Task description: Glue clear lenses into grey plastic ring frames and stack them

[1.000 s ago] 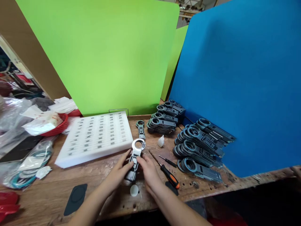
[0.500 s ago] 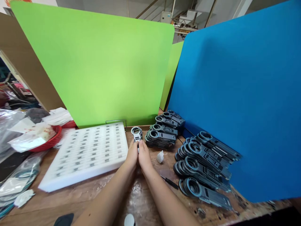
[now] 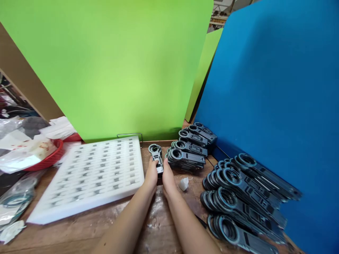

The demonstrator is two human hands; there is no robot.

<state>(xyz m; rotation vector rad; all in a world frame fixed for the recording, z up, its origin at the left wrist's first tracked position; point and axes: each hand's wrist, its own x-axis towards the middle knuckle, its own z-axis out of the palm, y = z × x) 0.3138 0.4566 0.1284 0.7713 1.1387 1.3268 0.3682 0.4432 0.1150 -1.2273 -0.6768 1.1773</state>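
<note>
A small stack of flat grey parts (image 3: 159, 167), each with a ring at one end, lies lengthwise between my hands on the tabletop. My left hand (image 3: 150, 174) grips its left side, with the thumb on the top part. Along the right side stands my right hand (image 3: 168, 176), its fingers straight and flat; whether it touches the stack I cannot tell. Just to the right are piles of the same ring-ended parts (image 3: 189, 157). Beside my right wrist sits a small crumpled white piece (image 3: 183, 183).
A white foam tray (image 3: 87, 199) with rows of small metal pieces lies at left. Past it are a red basket (image 3: 49, 160) with papers and plastic bags. More ring-ended parts (image 3: 238, 208) fan out at right. Green (image 3: 119, 70) and blue (image 3: 270, 88) partitions stand behind.
My hands, pressed together around the stack before, are now slightly apart, and more of the stack shows. The view has tilted down and closer to the table.
</note>
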